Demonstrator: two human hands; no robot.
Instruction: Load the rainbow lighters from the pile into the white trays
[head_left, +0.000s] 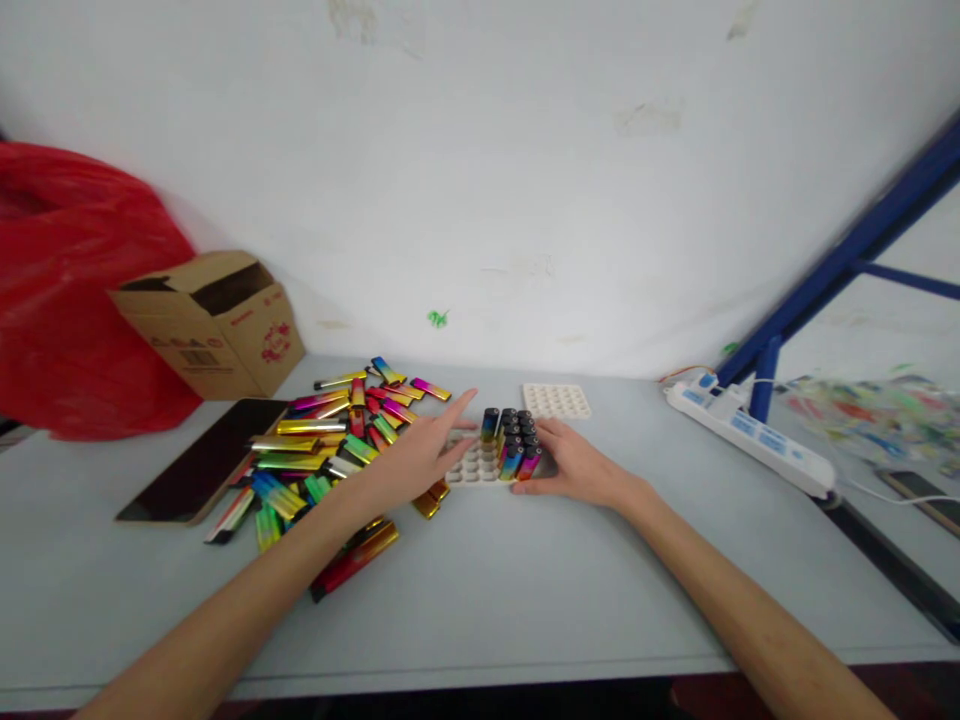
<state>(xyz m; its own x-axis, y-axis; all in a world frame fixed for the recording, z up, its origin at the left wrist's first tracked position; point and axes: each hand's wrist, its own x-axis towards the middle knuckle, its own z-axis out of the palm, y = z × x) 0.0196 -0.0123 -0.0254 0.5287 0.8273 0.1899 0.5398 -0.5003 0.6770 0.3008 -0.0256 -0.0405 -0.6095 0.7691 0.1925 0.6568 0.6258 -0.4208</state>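
Observation:
A white tray [471,467] with rows of square pockets lies in the middle of the table. Several shiny, rainbow-coloured lighters [512,460] with black tops stand upright toward its right side, and the left pockets are bare. My right hand [570,463] grips the tray's right end, thumb at the front and fingers behind, close against the lighters. Over the tray's left end is my left hand [420,455], its fingers spread and nothing visible in them. Beside and partly under that forearm, a loose heap of metallic lighters [307,445] lies on the table.
A second white pocketed tray [556,401] lies behind, near the wall. At left are a dark tablet [202,460], an open cardboard box [217,335] and a red plastic bag [75,290]. A power strip [750,440], a phone [926,498] and blue metal bars [825,265] are at right.

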